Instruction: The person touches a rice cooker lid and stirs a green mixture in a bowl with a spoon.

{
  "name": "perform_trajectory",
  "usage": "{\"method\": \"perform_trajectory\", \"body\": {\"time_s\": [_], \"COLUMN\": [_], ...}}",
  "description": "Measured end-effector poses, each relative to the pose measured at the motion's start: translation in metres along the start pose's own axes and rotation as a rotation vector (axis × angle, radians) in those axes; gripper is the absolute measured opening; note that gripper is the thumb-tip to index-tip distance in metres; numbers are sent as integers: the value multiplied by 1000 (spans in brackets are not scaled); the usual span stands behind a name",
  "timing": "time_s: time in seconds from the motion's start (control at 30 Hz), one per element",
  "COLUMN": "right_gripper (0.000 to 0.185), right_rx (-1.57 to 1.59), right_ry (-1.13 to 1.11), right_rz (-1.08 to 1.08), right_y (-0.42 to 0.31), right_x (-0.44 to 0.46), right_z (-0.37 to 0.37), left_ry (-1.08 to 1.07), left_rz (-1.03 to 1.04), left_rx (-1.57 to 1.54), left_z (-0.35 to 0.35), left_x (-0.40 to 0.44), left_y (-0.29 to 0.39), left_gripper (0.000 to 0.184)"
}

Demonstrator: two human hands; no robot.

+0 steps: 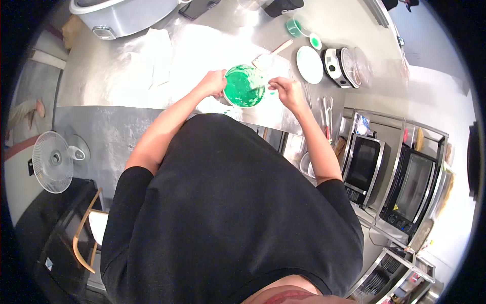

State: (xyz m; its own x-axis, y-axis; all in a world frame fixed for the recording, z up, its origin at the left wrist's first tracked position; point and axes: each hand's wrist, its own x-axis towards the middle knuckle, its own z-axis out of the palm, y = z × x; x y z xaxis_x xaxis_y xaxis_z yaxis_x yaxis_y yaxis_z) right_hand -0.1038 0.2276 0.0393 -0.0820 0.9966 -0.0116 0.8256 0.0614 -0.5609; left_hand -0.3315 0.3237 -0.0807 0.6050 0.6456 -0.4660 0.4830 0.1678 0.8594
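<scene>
A round bowl (244, 87) smeared inside with bright green mixture stands on the steel worktop (114, 91). My left hand (214, 82) is closed on the bowl's left rim. Just right of the bowl, my right hand (286, 91) is raised with its fingers pinched together; whatever is between the fingertips is too small to make out. Behind the bowl lies a spatula (280, 49) with a pale handle, its head toward the bowl. A white oval plate (309, 65) is farther right.
A green-stained container (293, 27) and a small green cup (315, 41) stand behind the plate. A round cooker (342, 68) is at the right, with tongs (328, 117) nearer me. A large grey appliance (121, 17) occupies the back left. A microwave (362, 162) stands on the right rack.
</scene>
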Motion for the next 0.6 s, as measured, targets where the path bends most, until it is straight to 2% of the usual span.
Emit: {"method": "perform_trajectory", "body": {"time_s": [0.03,0.1,0.13,0.2,0.27,0.43,0.53,0.6], "right_gripper": [21,21,20,20,21,23,23,22], "right_rx": [-55,-38,-20,-39,-35,-89,-55,-68], "right_ry": [-8,-27,-55,-47,-44,-82,-154,-136], "right_rz": [-114,-200,-284,-368,-482,-486,-276,-315], "right_y": [-5,-14,-18,-11,-3,29,43,35], "right_x": [7,24,34,49,57,52,35,40], "right_z": [-2,-2,-1,1,2,-3,-11,-12], "left_ry": [-4,250,255,240,273,358,335,312], "left_rz": [5,462,467,337,300,238,232,215], "left_rx": [6,522,531,507,503,465,487,481], "left_z": [2,4,3,0,5,18,18,15], "left_x": [12,40,44,32,17,7,20,23], "left_y": [-5,-20,-20,1,10,4,-3,-3], "left_gripper": [43,40,40,31,33,39,45,46]}}
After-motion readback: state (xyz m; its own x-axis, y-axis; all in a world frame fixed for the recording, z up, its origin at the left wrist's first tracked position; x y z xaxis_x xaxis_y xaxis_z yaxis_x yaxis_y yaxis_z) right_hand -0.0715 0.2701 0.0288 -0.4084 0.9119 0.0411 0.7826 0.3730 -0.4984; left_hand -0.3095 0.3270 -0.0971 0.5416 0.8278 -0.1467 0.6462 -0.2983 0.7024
